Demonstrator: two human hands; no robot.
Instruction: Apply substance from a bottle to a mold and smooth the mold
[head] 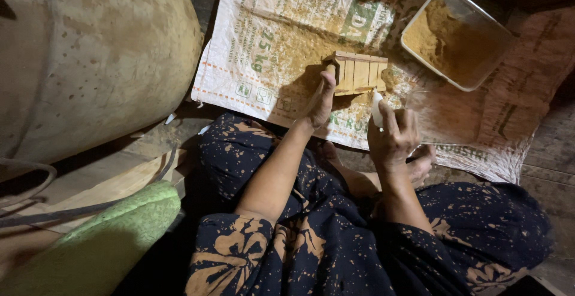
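I sit cross-legged on a wooden floor. My left hand [321, 99] rests its fingers against the left end of a small slatted wooden mould [357, 72] that lies on a white woven sack [263, 38] spread flat. My right hand [393, 134] is closed around a small white flat piece [377, 108], held upright just in front of the mould. Brownish-yellow powder [299, 53] is scattered over the sack around the mould. A white rectangular tray [456, 37] filled with the same powder sits at the far right of the sack.
A large round pale vessel [90, 56] fills the left side. A green padded cushion [102, 242] and a wooden board lie at my left knee. My dark patterned skirt [335, 242] covers my legs; my bare foot [422, 163] shows beside my right hand.
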